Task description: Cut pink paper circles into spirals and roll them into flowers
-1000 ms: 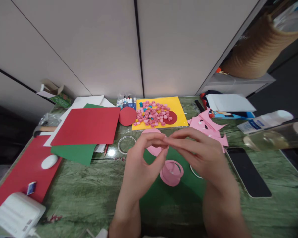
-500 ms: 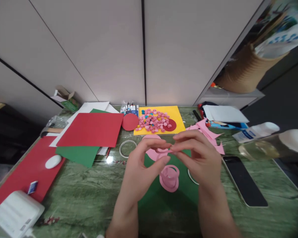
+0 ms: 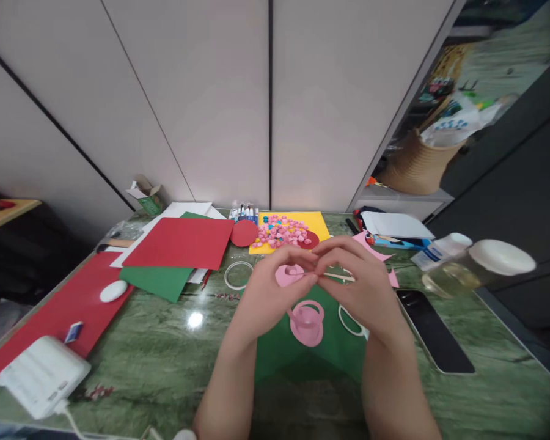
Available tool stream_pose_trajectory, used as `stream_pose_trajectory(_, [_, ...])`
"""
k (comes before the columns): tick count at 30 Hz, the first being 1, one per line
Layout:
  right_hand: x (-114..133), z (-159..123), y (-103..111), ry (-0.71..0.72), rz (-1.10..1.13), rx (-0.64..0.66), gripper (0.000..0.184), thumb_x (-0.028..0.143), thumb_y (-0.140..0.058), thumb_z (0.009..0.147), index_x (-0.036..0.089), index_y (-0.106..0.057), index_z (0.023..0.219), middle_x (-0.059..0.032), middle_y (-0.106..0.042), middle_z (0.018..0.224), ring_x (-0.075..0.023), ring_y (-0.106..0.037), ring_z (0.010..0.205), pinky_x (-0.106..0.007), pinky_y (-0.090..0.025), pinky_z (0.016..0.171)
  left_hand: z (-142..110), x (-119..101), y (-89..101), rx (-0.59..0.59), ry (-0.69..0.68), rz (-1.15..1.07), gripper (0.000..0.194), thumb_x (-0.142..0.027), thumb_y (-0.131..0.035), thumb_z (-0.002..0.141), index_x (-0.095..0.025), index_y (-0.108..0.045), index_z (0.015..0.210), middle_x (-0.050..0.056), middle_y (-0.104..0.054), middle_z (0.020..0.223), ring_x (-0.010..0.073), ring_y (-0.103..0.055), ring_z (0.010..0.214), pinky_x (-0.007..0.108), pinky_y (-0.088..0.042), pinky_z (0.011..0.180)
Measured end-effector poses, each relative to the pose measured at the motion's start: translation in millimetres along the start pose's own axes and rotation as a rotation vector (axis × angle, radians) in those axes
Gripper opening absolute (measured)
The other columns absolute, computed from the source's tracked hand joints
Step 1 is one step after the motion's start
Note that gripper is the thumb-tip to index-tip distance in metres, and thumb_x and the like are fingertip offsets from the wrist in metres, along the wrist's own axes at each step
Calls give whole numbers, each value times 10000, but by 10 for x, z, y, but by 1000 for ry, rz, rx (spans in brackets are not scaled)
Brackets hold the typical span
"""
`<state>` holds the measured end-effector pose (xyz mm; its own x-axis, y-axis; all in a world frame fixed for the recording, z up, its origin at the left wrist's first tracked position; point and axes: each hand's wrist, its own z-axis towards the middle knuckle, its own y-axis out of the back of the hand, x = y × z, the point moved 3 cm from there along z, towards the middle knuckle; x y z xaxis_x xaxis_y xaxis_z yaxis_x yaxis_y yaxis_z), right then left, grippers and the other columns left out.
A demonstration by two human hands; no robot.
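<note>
My left hand (image 3: 275, 290) and my right hand (image 3: 362, 287) meet over the green sheet (image 3: 284, 354), fingertips pinched together. Between them is the end of a pink paper strip (image 3: 307, 324), whose curling spiral lies below on the sheet. A thin pale stick (image 3: 340, 277) passes under the fingers of my right hand. The fingers partly hide where stick and strip meet. Behind my left fingertips shows a pink paper piece (image 3: 284, 276). White-handled scissors (image 3: 351, 321) lie beside my right wrist, partly covered.
Behind my hands, a yellow sheet (image 3: 259, 249) bears many small pink rolls (image 3: 282, 232). Red sheets (image 3: 178, 243) and a tape roll (image 3: 228, 278) lie left. A phone (image 3: 435, 330), a clear jar (image 3: 458, 278) and a white bottle (image 3: 442, 250) stand or lie right.
My view has shifted slightly. Both hands have drawn closer together at the fingertips, and the pale stick now shows under my right fingers.
</note>
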<state>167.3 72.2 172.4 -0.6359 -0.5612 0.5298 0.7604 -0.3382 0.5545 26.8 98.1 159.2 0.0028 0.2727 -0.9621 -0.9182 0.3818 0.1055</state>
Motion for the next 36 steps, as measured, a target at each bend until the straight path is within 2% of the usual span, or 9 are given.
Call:
stream_pose_trajectory(4, [144,-120,49,43,-54,-39,114,127,-638,768,234,-600,758,-11,-630,901,-171,-605,874,-331,-488,764,-72,25,-6,40,-47,-146,227,-177,-630,756,-196,-589,978,48,-645,956,150,-622,901,287,-493,797])
stream_pose_trajectory(6, [236,-199,74,79,-88,-80,85,165,-634,785,249,-627,798,-12,-641,882,-176,-608,855,-339,-488,756,-118,41,-1,42,-67,-225,267,-221,-665,738,-196,-573,988,35,-661,857,151,-638,862,286,-502,773])
stream_pose_trajectory(9, [388,-327,113,103,-158,-167,62,219,-626,804,266,-665,813,-21,-643,877,-189,-610,848,-351,-484,752,-231,15,-5,77,-91,-302,316,-244,-692,719,-201,-565,1005,22,-676,838,140,-650,778,287,-512,737])
stream_pose_trajectory(14, [667,-506,162,194,-121,-299,53,232,-632,801,254,-678,815,-18,-626,869,-178,-609,816,-340,-487,740,-528,-226,-24,60,-196,-352,326,-225,-698,704,-203,-560,998,13,-663,800,125,-635,724,257,-499,671])
stream_pose_trajectory(18, [823,-558,180,278,-121,-272,190,163,-581,827,281,-673,945,-25,-625,927,-178,-604,877,-361,-500,773,-699,-415,-71,69,-196,-319,352,-199,-678,707,-206,-532,1027,17,-659,819,124,-632,744,260,-500,682])
stream_pose_trajectory(21, [848,-553,192,302,-104,-257,264,131,-553,837,302,-671,1001,-34,-621,985,-175,-608,903,-358,-517,767,-727,-467,-68,40,-205,-267,367,-199,-666,719,-202,-516,1055,29,-670,842,135,-633,820,294,-502,769])
stream_pose_trajectory(27, [787,-519,174,284,-57,-169,341,120,-509,872,337,-650,1093,-33,-626,1055,-168,-607,962,-359,-528,795,-681,-425,-43,24,-198,-255,399,-213,-666,728,-196,-503,1092,45,-681,855,155,-650,831,307,-516,751])
stream_pose_trajectory(31, [700,-490,169,237,-14,-209,304,127,-536,866,335,-673,1040,-22,-624,1032,-153,-602,946,-335,-528,767,-648,-400,-45,11,-170,-217,386,-239,-683,732,-214,-511,1077,43,-700,872,149,-665,809,297,-520,748])
stream_pose_trajectory(36, [649,-489,221,172,18,-281,224,146,-602,827,313,-707,934,-20,-623,1012,-151,-605,909,-320,-527,719,-653,-411,-67,28,-166,-157,348,-229,-651,762,-223,-517,1083,55,-710,920,167,-669,878,304,-528,768])
